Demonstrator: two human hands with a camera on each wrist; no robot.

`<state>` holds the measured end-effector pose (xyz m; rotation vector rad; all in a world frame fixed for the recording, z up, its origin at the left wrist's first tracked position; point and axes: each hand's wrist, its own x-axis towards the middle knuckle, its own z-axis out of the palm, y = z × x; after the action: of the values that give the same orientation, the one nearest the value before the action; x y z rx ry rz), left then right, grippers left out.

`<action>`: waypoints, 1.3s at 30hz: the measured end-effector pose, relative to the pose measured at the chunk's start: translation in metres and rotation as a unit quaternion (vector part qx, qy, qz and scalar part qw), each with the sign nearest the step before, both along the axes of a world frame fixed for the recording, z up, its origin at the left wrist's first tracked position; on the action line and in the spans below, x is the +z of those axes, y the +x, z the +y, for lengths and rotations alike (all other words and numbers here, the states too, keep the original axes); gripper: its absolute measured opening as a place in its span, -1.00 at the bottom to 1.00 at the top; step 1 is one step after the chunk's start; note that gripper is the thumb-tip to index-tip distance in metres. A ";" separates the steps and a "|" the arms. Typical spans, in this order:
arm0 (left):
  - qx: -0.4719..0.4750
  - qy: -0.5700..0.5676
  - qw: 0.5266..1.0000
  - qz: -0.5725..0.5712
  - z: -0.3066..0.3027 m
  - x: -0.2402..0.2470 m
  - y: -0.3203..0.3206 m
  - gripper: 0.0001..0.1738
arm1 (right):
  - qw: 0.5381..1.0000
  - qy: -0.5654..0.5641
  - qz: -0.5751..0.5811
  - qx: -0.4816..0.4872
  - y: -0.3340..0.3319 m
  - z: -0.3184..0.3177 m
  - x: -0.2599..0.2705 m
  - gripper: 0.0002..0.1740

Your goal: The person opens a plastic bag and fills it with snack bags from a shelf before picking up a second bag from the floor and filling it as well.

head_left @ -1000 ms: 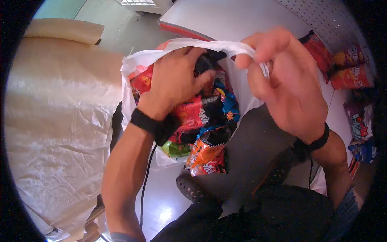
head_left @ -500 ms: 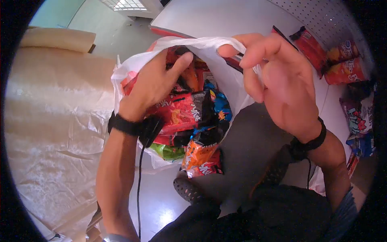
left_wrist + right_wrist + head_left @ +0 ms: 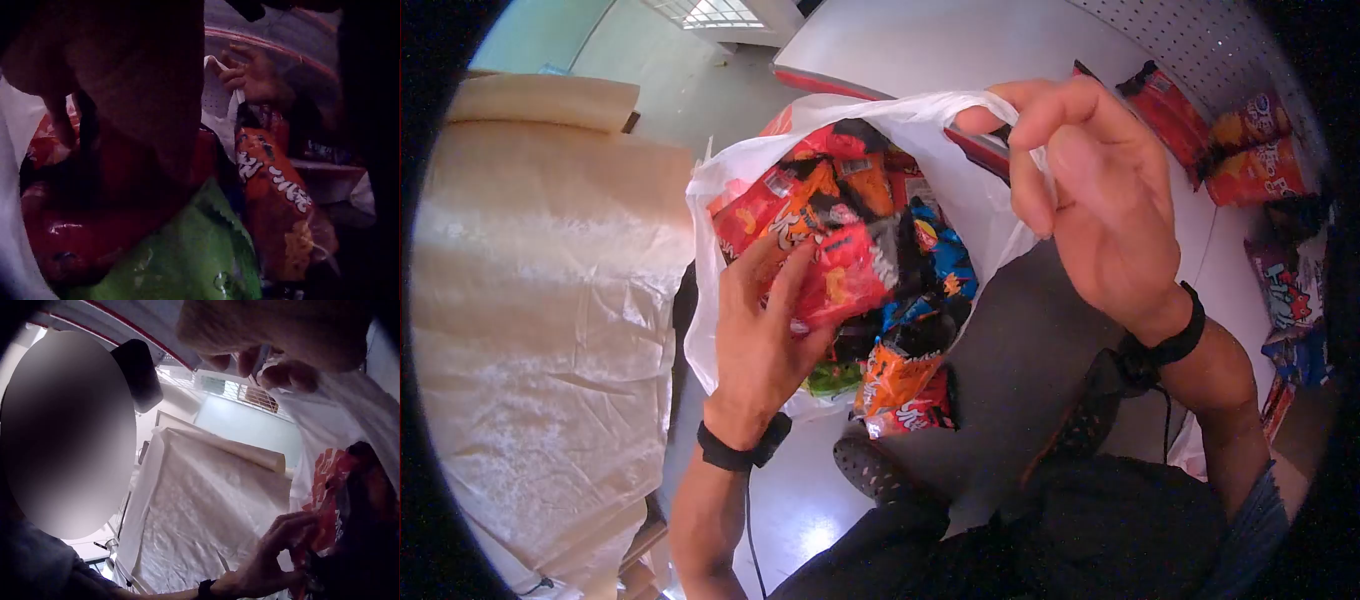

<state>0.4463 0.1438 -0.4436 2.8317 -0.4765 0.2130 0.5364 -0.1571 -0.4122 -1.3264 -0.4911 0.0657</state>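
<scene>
A white plastic bag (image 3: 990, 195) stands with its mouth spread, full of snack packets in red, orange, blue and black. My right hand (image 3: 1105, 190) holds the bag's rim up between curled fingers and thumb. Inside the near left of the opening, my left hand (image 3: 760, 345) grips a red snack packet (image 3: 845, 275), fingers over its left side and thumb at its lower edge. A green packet (image 3: 181, 256) lies below that hand in the left wrist view. An orange packet (image 3: 895, 375) sticks out at the bag's near edge.
More snack packets (image 3: 1260, 175) lie along the white shelf (image 3: 920, 45) on the right, by a pegboard panel (image 3: 1190, 45). To the left stands a large beige sheet-covered block (image 3: 550, 300). A shoe (image 3: 870, 470) is on the floor just below the bag.
My left hand has drawn back from deep in the bag toward its near left side and now grips a red packet. The right hand keeps holding the rim.
</scene>
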 end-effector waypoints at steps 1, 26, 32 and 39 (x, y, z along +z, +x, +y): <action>0.000 -0.001 1.000 -0.001 -0.001 0.002 -0.001 -0.03 | 1.000 -0.001 -0.001 0.000 -0.002 0.000 0.001 -0.69; -0.142 -0.116 0.983 0.032 -0.104 -0.028 0.072 -0.47 | 0.998 0.003 -0.004 0.055 -0.014 0.006 0.004 -0.56; -0.097 -0.139 0.984 0.058 -0.085 -0.027 0.085 -0.51 | 0.998 0.009 -0.011 0.056 -0.014 0.009 0.001 -0.55; -0.081 -0.176 0.980 -0.036 -0.067 -0.001 0.027 -0.42 | 0.999 0.012 0.027 0.018 -0.016 0.001 0.002 -0.59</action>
<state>0.4732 0.0764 -0.4450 2.4339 -0.6149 0.3328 0.5205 -0.1557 -0.4105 -1.2887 -0.4686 0.1239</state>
